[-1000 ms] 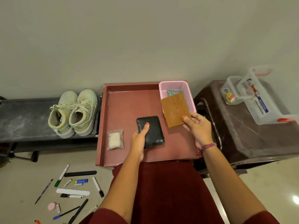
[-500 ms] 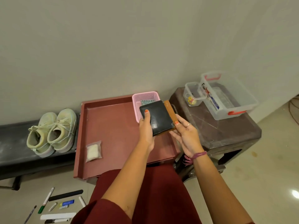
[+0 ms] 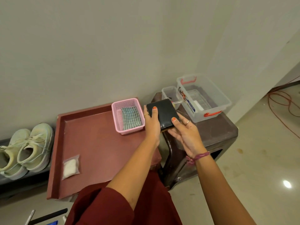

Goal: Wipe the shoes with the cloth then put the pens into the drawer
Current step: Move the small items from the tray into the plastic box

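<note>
Inside pink basket [image 3: 116, 117]: folded checked cloth [image 3: 131, 117].

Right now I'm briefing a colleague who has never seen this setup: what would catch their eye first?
Both hands, left hand and right hand, hold a black wallet at centre, above the dark stool. Left of it, a pink basket with checked cloth sits on the red tray; pale shoes stand far left.

Soft, even indoor light, a lamp glare on the floor [image 3: 287, 183], wide-angle bending at edges
</note>
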`<state>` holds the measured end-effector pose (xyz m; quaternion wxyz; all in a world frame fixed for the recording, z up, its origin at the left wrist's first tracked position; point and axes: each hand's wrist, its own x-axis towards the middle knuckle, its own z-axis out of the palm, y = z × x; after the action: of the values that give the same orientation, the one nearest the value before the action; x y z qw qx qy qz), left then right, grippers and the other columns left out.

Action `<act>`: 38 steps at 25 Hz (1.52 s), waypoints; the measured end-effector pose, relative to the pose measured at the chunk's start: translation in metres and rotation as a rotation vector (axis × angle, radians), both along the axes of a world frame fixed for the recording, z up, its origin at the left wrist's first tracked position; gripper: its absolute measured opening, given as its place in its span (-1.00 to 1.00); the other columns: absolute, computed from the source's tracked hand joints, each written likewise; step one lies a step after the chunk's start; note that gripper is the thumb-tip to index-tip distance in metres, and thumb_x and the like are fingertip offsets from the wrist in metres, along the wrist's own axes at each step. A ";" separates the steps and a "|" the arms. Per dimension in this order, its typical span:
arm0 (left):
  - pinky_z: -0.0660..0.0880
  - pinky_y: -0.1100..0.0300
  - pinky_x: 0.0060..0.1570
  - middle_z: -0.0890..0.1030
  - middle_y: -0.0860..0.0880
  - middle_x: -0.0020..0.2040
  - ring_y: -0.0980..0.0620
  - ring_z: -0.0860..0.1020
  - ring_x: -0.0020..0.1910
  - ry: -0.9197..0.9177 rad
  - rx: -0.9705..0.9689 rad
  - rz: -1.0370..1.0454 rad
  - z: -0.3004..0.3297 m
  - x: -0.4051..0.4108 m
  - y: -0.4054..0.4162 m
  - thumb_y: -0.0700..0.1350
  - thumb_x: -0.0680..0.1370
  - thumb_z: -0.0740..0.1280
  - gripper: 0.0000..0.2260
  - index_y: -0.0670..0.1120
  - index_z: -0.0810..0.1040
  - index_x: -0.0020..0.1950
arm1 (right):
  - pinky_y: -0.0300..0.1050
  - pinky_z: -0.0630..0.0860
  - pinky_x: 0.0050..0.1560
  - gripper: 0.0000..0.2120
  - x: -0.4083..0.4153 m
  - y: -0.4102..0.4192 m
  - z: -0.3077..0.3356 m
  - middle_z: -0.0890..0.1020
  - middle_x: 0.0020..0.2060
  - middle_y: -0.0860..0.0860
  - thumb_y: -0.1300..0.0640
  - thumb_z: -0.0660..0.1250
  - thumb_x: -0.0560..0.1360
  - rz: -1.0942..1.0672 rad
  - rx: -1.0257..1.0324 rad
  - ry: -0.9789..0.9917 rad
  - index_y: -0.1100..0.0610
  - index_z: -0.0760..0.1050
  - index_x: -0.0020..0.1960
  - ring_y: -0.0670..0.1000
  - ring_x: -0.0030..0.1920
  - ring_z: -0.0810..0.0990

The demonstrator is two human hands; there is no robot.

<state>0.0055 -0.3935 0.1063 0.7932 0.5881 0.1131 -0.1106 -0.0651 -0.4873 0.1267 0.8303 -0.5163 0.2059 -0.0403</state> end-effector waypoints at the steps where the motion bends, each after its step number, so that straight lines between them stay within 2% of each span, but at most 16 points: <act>1: 0.54 0.15 0.12 0.36 0.01 0.44 0.04 0.50 0.23 0.003 0.016 -0.002 0.004 0.001 -0.011 0.05 0.64 0.18 -0.49 0.10 0.08 0.56 | -0.05 0.59 0.09 -0.56 0.001 -0.006 0.001 0.63 0.13 0.09 0.20 0.32 0.52 -0.027 -0.002 -0.008 0.15 0.36 0.39 0.04 0.08 0.65; 5: 0.31 -0.06 0.40 0.19 -0.01 0.54 -0.05 0.32 0.44 -0.012 0.080 -0.108 0.016 0.007 -0.056 0.13 0.63 0.12 -0.44 0.16 -0.07 0.56 | -0.03 0.60 0.07 -0.54 0.011 -0.041 0.009 0.61 0.16 0.12 0.25 0.35 0.49 -0.145 -0.001 -0.025 0.19 0.37 0.37 0.05 0.11 0.63; 7: 0.21 0.04 0.45 0.19 0.01 0.54 -0.01 0.26 0.46 -0.061 0.126 -0.219 0.023 0.008 -0.075 0.12 0.65 0.08 -0.46 0.13 -0.07 0.57 | -0.04 0.60 0.06 -0.59 0.020 -0.065 0.016 0.63 0.12 0.15 0.29 0.33 0.50 -0.206 0.030 -0.042 0.23 0.39 0.34 0.08 0.09 0.64; 9: 0.22 0.20 0.36 0.31 0.05 0.44 0.09 0.30 0.39 -0.182 0.206 -0.338 0.030 0.006 -0.091 0.09 0.67 0.03 -0.52 0.08 0.02 0.57 | -0.06 0.61 0.04 -0.67 0.034 -0.092 0.024 0.64 0.07 0.15 0.31 0.31 0.51 -0.260 0.045 -0.039 0.25 0.42 0.27 0.10 0.05 0.65; 10: 0.24 0.21 0.35 0.36 0.06 0.39 0.11 0.32 0.36 -0.252 0.256 -0.394 0.031 0.006 -0.097 0.07 0.68 0.02 -0.55 0.05 0.08 0.56 | -0.09 0.62 0.01 -0.75 0.044 -0.106 0.028 0.64 0.03 0.15 0.32 0.30 0.52 -0.279 0.034 -0.029 0.24 0.45 0.19 0.09 0.03 0.65; 13: 0.18 0.04 0.47 0.27 -0.10 0.51 -0.03 0.23 0.49 -0.493 0.589 -0.614 0.012 0.014 -0.112 0.00 0.66 0.10 -0.52 -0.09 0.12 0.56 | -0.14 0.64 -0.18 -0.93 0.078 -0.146 0.032 0.61 -0.04 0.15 0.34 0.27 0.52 -0.347 0.049 0.047 0.23 0.46 -0.01 0.07 -0.05 0.64; 16: 0.01 -0.01 0.50 0.06 -0.10 0.58 -0.03 0.02 0.56 -0.708 1.022 -0.828 -0.004 0.026 -0.114 0.01 0.61 0.24 -0.39 -0.16 0.07 0.57 | -0.07 0.65 -0.19 -0.91 0.110 -0.175 0.023 0.58 -0.07 0.16 0.38 0.28 0.50 -0.404 0.004 0.192 0.24 0.43 -0.10 0.07 -0.09 0.61; 18: -0.01 -0.04 0.50 0.06 -0.07 0.58 -0.01 0.02 0.56 -0.801 1.129 -0.824 -0.013 0.032 -0.114 0.04 0.61 0.24 -0.39 -0.14 0.10 0.56 | -0.09 0.63 -0.28 -0.89 0.128 -0.186 0.012 0.56 -0.12 0.14 0.39 0.30 0.49 -0.392 -0.055 0.305 0.23 0.41 -0.10 0.06 -0.14 0.59; 22: 0.07 -0.02 0.50 0.19 -0.03 0.55 0.01 0.13 0.53 -0.855 1.092 -0.723 -0.027 0.039 -0.115 0.00 0.63 0.21 -0.50 -0.11 0.21 0.53 | -0.07 0.59 -0.18 -0.83 0.161 -0.202 -0.022 0.52 -0.19 0.12 0.30 0.33 0.50 -0.316 -0.194 0.502 0.22 0.39 0.05 0.04 -0.27 0.55; 26: 0.25 0.03 0.44 0.29 -0.05 0.49 -0.01 0.27 0.46 -0.911 1.059 -0.651 -0.035 0.040 -0.115 0.01 0.62 0.23 -0.53 -0.13 0.31 0.49 | -0.08 0.58 0.05 -0.84 0.184 -0.218 -0.056 0.52 -0.31 0.08 0.14 0.36 0.49 -0.250 -0.262 0.606 0.22 0.43 -0.08 0.01 -0.35 0.55; 27: 0.32 0.04 0.40 0.31 -0.06 0.47 -0.02 0.30 0.44 -0.930 1.061 -0.637 -0.037 0.040 -0.115 0.01 0.62 0.23 -0.54 -0.14 0.33 0.48 | -0.09 0.58 0.02 -0.81 0.188 -0.221 -0.062 0.50 -0.34 0.08 0.12 0.36 0.49 -0.244 -0.289 0.621 0.22 0.42 -0.10 0.01 -0.38 0.54; 29: 0.40 0.07 0.32 0.34 -0.07 0.43 -0.02 0.35 0.40 -0.937 1.051 -0.611 -0.038 0.039 -0.115 0.02 0.61 0.24 -0.54 -0.15 0.36 0.46 | -0.08 0.54 -0.22 -0.78 0.189 -0.222 -0.064 0.48 -0.37 0.07 0.06 0.36 0.50 -0.217 -0.378 0.686 0.21 0.42 -0.09 0.01 -0.46 0.53; 31: 0.42 0.09 0.30 0.36 -0.06 0.41 -0.01 0.36 0.38 -0.928 1.048 -0.599 -0.038 0.039 -0.116 0.04 0.61 0.24 -0.54 -0.13 0.37 0.46 | -0.02 0.43 -0.37 -0.78 0.186 -0.219 -0.061 0.49 -0.34 0.08 0.04 0.33 0.52 -0.166 -0.442 0.736 0.20 0.42 -0.07 0.04 -0.39 0.55; 34: 0.44 0.07 0.29 0.40 -0.05 0.37 -0.01 0.38 0.36 -0.949 1.066 -0.612 -0.038 0.040 -0.115 0.04 0.61 0.24 -0.54 -0.13 0.36 0.46 | 0.01 0.49 -0.23 -0.78 0.184 -0.214 -0.058 0.49 -0.29 0.11 0.05 0.31 0.53 -0.145 -0.497 0.774 0.19 0.44 0.05 0.09 -0.20 0.52; 36: 0.42 0.03 0.32 0.40 -0.05 0.36 -0.04 0.37 0.36 -0.951 1.079 -0.622 -0.035 0.041 -0.115 0.03 0.62 0.22 -0.54 -0.13 0.35 0.47 | -0.01 0.49 -0.27 -0.79 0.184 -0.213 -0.057 0.46 -0.27 0.11 0.07 0.30 0.54 -0.135 -0.529 0.790 0.19 0.43 0.06 0.08 -0.21 0.48; 38: 0.28 -0.04 0.41 0.35 -0.06 0.41 -0.06 0.32 0.41 -0.962 1.144 -0.672 -0.032 0.039 -0.112 0.04 0.63 0.20 -0.52 -0.13 0.30 0.50 | -0.06 0.51 -0.25 -0.79 0.181 -0.212 -0.052 0.44 -0.28 0.11 0.09 0.29 0.53 -0.146 -0.510 0.779 0.20 0.43 0.08 0.05 -0.27 0.46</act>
<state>0.0444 -0.5059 0.0747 0.2566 0.8874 -0.3829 -0.0031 0.1156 -0.6990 0.0742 0.5327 -0.6647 0.5215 0.0490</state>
